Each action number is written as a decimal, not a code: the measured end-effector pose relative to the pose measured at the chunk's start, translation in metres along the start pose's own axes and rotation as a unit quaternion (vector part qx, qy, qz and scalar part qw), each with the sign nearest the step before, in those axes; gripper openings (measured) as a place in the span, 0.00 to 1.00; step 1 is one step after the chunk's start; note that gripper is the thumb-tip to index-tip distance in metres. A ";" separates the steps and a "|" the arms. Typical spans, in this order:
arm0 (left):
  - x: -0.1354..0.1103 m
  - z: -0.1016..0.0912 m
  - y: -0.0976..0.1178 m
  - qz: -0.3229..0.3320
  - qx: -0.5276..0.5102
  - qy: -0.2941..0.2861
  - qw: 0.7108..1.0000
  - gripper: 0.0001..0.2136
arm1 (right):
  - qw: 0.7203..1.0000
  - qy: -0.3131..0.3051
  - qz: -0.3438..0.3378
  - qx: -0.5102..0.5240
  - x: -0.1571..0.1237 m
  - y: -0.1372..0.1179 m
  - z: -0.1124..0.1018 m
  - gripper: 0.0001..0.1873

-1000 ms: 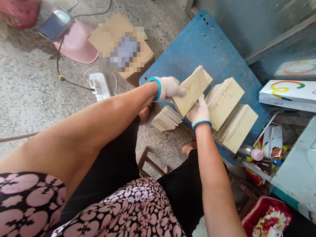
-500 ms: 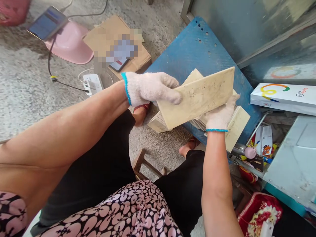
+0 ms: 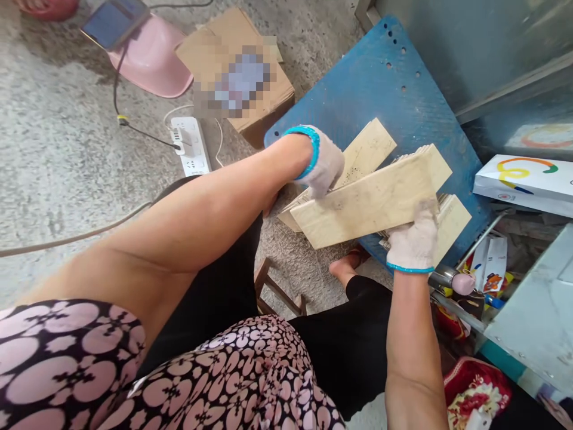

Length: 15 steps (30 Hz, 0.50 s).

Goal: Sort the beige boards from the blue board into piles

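Note:
A thin pale wooden board lies slanted over other boards, its left end sticking out past the blue surface's edge. My right hand, in a white knit glove with a blue cuff, grips its right end, thumb on top. My left hand, gloved the same way, bends down at the board's upper left edge; its fingers are mostly hidden. Behind it, a speckled board points up and right. More stacked boards show beside my right hand, and some lie under the held board.
The blue board surface carries the stacks. To the left are a cardboard box with a blurred phone, a pink basin and a power strip. A white box and an open drawer stand right; a wooden stool is below.
My left hand has let go of the board's left end and moved right to its upper edge, fingers now downward. The board has come down flatter over the stacks. The view has shifted.

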<state>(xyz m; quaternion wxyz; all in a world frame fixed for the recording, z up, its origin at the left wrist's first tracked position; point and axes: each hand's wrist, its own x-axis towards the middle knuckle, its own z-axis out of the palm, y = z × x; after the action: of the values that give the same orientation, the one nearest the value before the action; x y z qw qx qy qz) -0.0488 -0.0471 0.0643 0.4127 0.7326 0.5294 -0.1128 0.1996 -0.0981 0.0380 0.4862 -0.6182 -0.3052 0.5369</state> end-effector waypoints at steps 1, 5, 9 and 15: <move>0.003 0.001 0.002 -0.015 0.061 -0.008 0.998 0.16 | 1.000 -0.010 -0.004 -0.016 -0.005 0.006 0.002 0.25; 0.008 0.000 0.011 -0.043 0.177 0.043 0.982 0.18 | 0.992 -0.073 0.012 -0.105 -0.028 0.034 0.011 0.22; 0.006 -0.004 0.018 -0.015 0.139 0.066 0.988 0.22 | 0.974 -0.139 0.009 -0.182 -0.045 0.070 0.021 0.22; 0.003 -0.009 0.023 0.037 0.111 0.065 0.991 0.23 | 0.958 -0.155 0.041 -0.237 -0.064 0.137 0.039 0.26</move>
<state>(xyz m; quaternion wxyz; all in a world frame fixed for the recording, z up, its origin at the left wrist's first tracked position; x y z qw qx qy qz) -0.0298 -0.0411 0.0793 0.2976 0.7990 0.5113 -0.1078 0.1266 -0.1919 -0.0636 0.2504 -0.6371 -0.4694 0.5578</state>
